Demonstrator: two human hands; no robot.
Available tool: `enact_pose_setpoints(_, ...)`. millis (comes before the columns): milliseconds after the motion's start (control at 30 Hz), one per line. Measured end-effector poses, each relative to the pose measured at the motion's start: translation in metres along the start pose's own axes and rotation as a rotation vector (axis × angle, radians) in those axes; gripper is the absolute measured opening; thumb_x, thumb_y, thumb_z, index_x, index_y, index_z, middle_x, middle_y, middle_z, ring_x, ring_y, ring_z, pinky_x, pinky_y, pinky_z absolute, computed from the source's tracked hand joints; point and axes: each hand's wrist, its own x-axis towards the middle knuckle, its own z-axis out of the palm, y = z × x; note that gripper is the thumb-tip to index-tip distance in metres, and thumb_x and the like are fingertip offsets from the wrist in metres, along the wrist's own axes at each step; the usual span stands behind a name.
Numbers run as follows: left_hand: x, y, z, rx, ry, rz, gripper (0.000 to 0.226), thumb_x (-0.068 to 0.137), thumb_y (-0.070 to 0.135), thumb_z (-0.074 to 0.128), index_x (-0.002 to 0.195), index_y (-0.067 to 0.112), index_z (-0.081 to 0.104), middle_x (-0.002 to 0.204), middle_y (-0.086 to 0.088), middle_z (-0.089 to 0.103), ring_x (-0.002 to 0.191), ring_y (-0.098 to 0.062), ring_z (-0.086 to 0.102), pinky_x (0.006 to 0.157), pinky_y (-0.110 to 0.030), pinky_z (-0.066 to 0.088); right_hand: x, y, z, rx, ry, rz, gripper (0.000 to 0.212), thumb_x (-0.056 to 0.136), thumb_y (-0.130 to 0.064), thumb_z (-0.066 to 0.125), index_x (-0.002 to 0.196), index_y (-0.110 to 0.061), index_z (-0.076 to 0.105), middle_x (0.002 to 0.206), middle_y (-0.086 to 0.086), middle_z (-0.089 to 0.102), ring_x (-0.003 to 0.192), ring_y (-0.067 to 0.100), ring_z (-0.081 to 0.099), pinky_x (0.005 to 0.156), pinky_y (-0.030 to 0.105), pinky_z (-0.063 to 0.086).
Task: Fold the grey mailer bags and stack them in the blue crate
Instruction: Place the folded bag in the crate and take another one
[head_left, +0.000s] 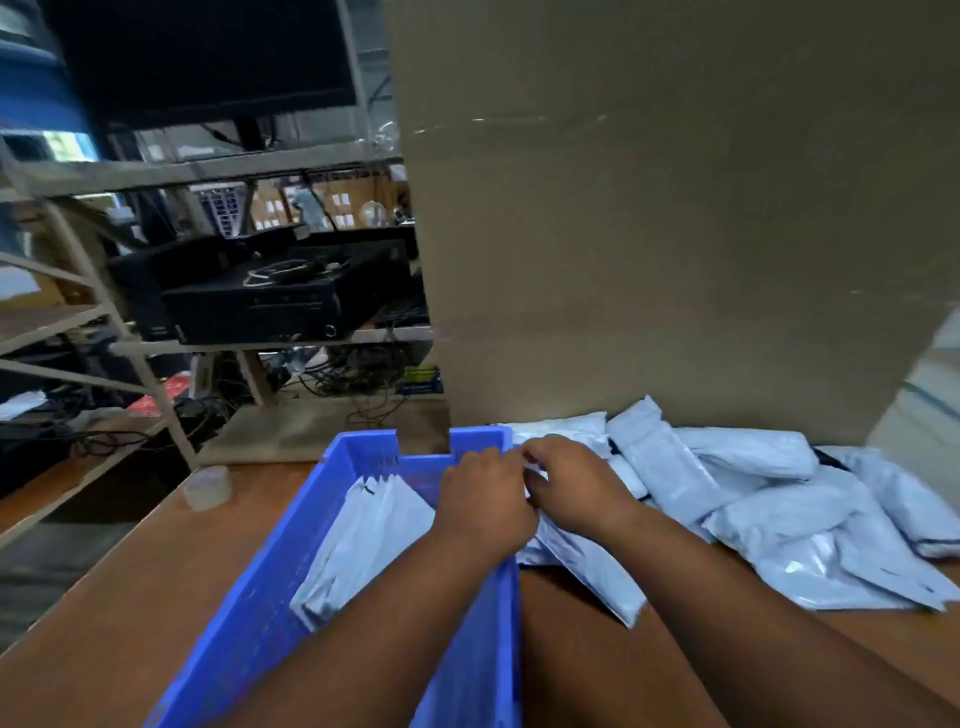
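Note:
A blue crate (270, 597) stands on the brown table in front of me, with folded grey mailer bags (363, 540) lying inside on its left. My left hand (483, 499) and my right hand (571, 488) meet over the crate's right rim, and both grip one grey mailer bag (592, 566) that hangs down over the table to the right of the crate. Most of that bag's upper part is hidden by my hands. A loose pile of grey mailer bags (779, 499) lies on the table at the right.
A tall cardboard wall (675, 234) rises right behind the pile and crate. A roll of clear tape (208, 486) sits near the table's left edge. Metal shelving (156, 338) with black electronics and cables stands at the left, beyond the table.

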Motion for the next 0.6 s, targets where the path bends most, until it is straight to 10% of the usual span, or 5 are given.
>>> enact_pose_setpoints(400,-0.006,0.24,0.107,-0.006,-0.107,0.367,0.029,0.09,0.04,0.05,0.111,0.022,0.055,0.114,-0.003,0.06,0.106,-0.032,0.058,0.083,-0.045,0.044,-0.194,0.203,-0.059,-0.242,-0.045,0.397,0.03,0.086,-0.037,0.05,0.113,-0.033,0.063,0.102,-0.004,0.056,0.096,0.026,0.061,0.074,0.038,0.048)
enact_pose_setpoints(600,0.002,0.301,0.172,0.026,-0.351,0.361,0.043,0.087,0.047,0.059,0.122,0.024,0.048,0.121,-0.003,0.054,0.112,-0.033,0.058,0.085,-0.044,0.05,-0.244,0.305,-0.086,-0.427,0.003,0.495,0.036,0.09,-0.037,0.053,0.122,-0.024,0.065,0.131,0.008,0.057,0.12,0.033,0.056,0.093,0.043,0.05)
